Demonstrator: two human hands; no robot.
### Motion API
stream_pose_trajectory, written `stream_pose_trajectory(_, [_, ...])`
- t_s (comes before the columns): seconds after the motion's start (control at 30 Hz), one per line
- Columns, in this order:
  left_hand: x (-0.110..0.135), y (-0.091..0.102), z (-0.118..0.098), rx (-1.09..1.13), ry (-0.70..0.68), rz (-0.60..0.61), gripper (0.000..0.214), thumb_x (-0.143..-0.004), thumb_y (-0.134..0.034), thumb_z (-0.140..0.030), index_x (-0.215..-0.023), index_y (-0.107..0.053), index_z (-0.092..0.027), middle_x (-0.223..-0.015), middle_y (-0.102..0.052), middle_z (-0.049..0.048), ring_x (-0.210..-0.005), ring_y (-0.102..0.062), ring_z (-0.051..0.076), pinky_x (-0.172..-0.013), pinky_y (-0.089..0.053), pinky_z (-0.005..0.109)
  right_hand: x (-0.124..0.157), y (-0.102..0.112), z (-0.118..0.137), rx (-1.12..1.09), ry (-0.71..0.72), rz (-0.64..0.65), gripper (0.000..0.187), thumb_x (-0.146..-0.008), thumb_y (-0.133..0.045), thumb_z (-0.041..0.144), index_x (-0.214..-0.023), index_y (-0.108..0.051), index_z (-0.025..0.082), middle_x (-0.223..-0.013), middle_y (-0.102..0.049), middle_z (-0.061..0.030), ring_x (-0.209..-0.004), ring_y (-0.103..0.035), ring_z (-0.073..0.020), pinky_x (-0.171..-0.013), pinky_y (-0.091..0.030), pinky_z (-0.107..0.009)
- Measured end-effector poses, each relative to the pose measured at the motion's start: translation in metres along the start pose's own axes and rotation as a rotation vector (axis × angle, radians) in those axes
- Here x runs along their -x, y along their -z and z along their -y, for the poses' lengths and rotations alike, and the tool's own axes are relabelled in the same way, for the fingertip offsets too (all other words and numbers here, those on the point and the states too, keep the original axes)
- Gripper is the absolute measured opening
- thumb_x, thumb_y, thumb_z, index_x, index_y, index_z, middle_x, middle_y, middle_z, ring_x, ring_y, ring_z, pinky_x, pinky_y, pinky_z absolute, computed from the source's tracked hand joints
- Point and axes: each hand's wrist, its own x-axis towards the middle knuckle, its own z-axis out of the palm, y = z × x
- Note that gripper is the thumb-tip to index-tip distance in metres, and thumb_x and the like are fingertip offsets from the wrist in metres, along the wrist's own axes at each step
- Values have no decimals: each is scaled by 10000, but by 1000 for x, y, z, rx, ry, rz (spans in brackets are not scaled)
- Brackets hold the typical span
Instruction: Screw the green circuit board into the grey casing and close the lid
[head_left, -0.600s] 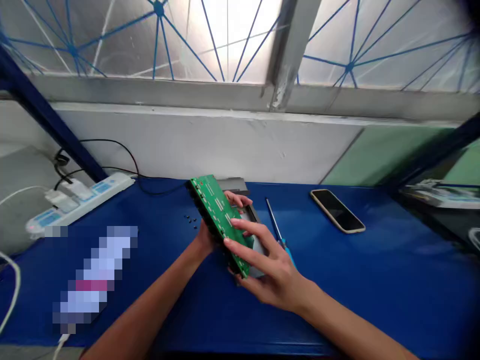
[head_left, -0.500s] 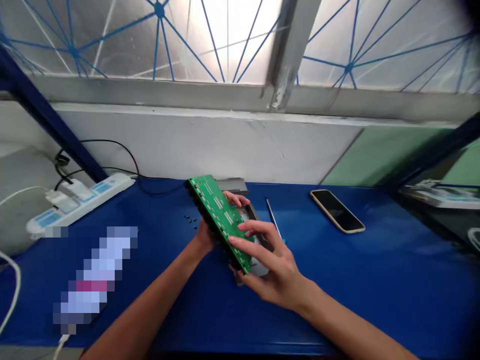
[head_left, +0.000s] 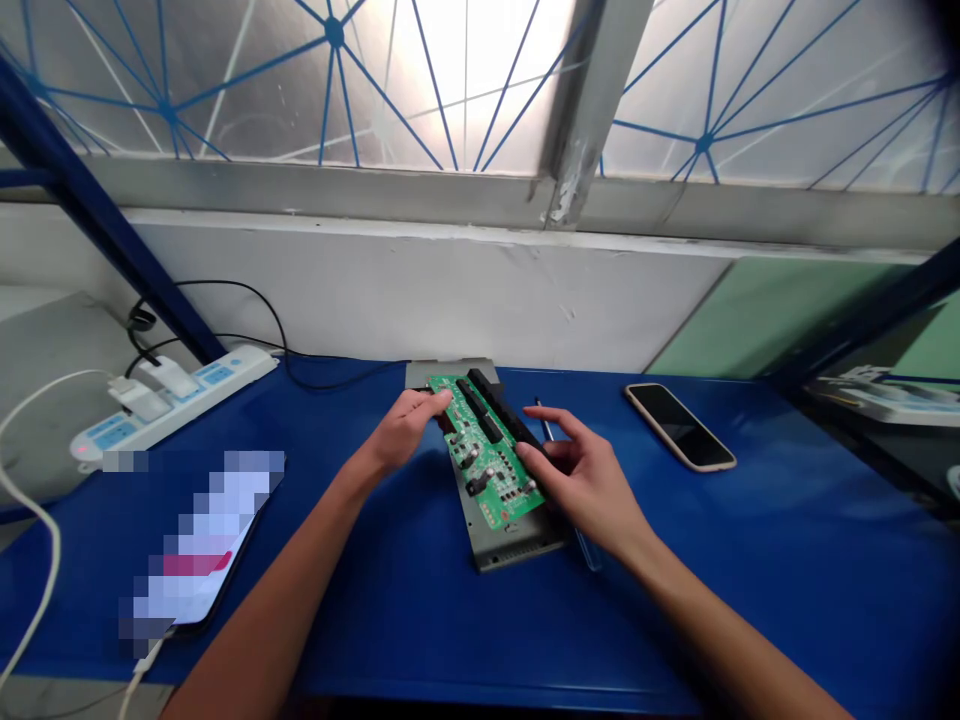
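Observation:
A green circuit board (head_left: 491, 455), component side up with black connector strips along its right side, lies over a grey metal case (head_left: 517, 545). I cannot tell whether it rests fully on the case. My left hand (head_left: 409, 425) grips the board's upper left edge, thumb on top. At the right edge, the thumb of my right hand (head_left: 589, 480) presses the connector strip while the index finger stretches forward; its other fingers are partly hidden. Beside the case, partly under my right hand, is a thin screwdriver with a clear blue handle (head_left: 589, 552).
A phone (head_left: 681, 427) lies on the blue table (head_left: 795, 560) at the right. To the left are a lit, blurred phone (head_left: 202, 560) on a white cable and a power strip (head_left: 187, 392) with plugs. A black cable runs along the wall.
The board has been turned over from its plain soldered side to its component side and lowered over the case. My left hand has come from behind it to its upper left edge.

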Motion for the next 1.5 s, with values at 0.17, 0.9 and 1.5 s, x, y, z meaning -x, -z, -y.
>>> stream_pose_trajectory(0.17, [-2, 11, 3, -61, 206, 220, 420, -878, -564, -466, -585, -566, -166, -651, -599, 47, -667, -546, 164, -727, -456, 313, 4, -4, -1, 452, 39, 50, 264, -888, -613, 421, -1021, -692, 206, -586, -611, 30, -526, -517, -149, -521, -292, -281])
stream_pose_trajectory(0.9, [5, 2, 2, -392, 709, 579, 442, -945, -440, -478, -743, -615, -126, -775, -768, 173, -436, -609, 171, -425, -457, 272, 11, -14, 0, 988, 136, 113, 188, -832, -588, 355, -742, -536, 198, -778, -623, -24, -630, -510, -144, -531, -138, -288])
stream_pose_trajectory(1.5, [21, -12, -17, -704, 483, 381, 511, -921, -500, -411, -462, -594, -208, -563, -720, 73, -503, -610, 208, -585, -405, 302, 8, -14, -6, 970, 156, 145, 114, -831, -577, 267, -906, -510, 213, -827, -675, -9, -634, -585, -158, -525, -161, -286])
